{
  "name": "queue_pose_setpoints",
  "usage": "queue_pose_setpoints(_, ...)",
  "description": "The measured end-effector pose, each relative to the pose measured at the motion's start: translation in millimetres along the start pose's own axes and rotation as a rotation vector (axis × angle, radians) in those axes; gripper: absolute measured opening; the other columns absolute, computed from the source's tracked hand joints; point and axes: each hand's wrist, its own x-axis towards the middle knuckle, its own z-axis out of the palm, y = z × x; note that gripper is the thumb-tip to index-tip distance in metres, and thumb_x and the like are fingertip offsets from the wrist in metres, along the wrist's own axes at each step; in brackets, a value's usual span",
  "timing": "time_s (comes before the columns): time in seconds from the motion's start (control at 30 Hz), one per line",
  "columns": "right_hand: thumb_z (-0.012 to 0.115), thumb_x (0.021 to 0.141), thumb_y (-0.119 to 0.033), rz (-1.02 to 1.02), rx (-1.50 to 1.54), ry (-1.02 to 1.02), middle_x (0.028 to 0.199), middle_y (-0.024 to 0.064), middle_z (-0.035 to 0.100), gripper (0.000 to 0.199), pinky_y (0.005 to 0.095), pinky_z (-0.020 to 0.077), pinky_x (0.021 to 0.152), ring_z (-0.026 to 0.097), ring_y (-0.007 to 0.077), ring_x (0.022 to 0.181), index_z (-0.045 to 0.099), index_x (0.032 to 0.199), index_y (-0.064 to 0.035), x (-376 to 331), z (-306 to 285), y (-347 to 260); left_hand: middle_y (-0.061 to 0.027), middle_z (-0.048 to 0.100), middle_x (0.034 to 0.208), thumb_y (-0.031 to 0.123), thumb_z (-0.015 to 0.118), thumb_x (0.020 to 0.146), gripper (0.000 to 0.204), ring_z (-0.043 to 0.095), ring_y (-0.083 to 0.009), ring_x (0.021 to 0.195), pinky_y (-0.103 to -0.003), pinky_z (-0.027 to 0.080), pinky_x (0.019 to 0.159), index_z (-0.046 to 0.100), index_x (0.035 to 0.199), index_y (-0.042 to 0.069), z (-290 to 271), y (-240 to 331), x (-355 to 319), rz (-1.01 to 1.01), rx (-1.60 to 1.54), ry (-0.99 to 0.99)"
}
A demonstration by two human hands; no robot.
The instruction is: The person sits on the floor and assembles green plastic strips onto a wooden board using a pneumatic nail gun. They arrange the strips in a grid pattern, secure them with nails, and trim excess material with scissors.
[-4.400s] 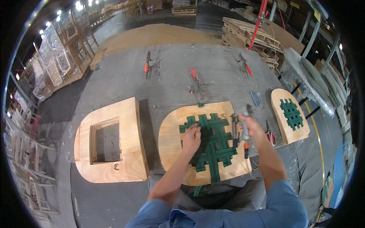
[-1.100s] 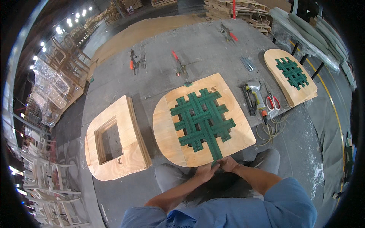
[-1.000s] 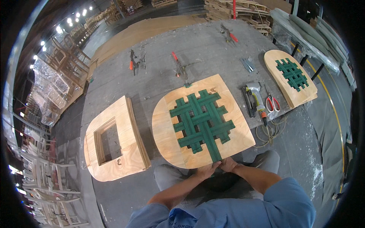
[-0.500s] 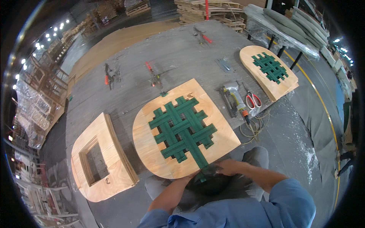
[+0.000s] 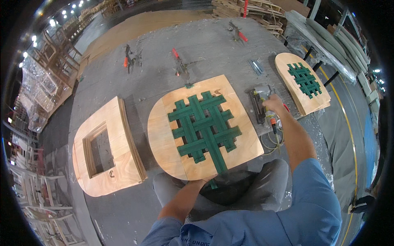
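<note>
In front of me lies a rounded wooden panel (image 5: 164, 156) with green webbing straps (image 5: 203, 127) woven across its opening. One strap runs over the near edge, and its end hangs below. My left hand (image 5: 206, 179) is at that near edge beside the hanging strap, its fingers mostly hidden under the panel. To the right, my right hand (image 5: 274, 102) is closed around the handle of a staple gun (image 5: 262, 91) on the table. Red-handled scissors (image 5: 286, 108) lie against that hand, mostly covered by it.
On the left is a stack of wooden panels (image 5: 123, 151) with square openings. Another stack, topped by a woven panel (image 5: 291, 88), sits at right. Pliers-like tools (image 5: 128, 59) and metal strips (image 5: 255, 67) lie across the grey table (image 5: 164, 53). A thin hose (image 5: 271, 143) coils near the right edge.
My right hand has left the near edge of the panel and reached forward and right onto the staple gun. My left hand stays at the panel's edge. The whole view has shifted slightly.
</note>
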Motion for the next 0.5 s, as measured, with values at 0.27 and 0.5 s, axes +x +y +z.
queue_pose_setpoints(0.27,0.084,0.078,-0.021,0.005,0.887,-0.177,0.079,0.0092,0.063,0.050,0.0360,0.0503,0.046,0.061,0.0198,0.056,0.058,0.114,-0.0005,-116.3,-75.1,-11.4,-0.0069,0.065,0.121,0.046,0.046,0.104,0.045,0.064,-0.0269,0.104,-0.045,0.052,0.089,0.058,0.130,0.011,-9.2,8.3,-2.3,0.028,0.002,0.002)
queue_pose_setpoints(0.5,0.081,0.088,-0.026,-0.025,0.952,-0.435,0.085,0.0075,0.066,0.041,0.0317,0.0505,0.048,0.063,0.0172,0.058,0.063,0.114,-0.0007,-269.0,-30.1,-45.4,-0.0067,0.065,0.117,0.045,0.048,0.104,0.044,0.063,-0.0255,0.100,-0.044,0.052,0.086,0.059,0.127,0.010,-8.4,5.9,4.5,-0.017,0.001,-0.038)
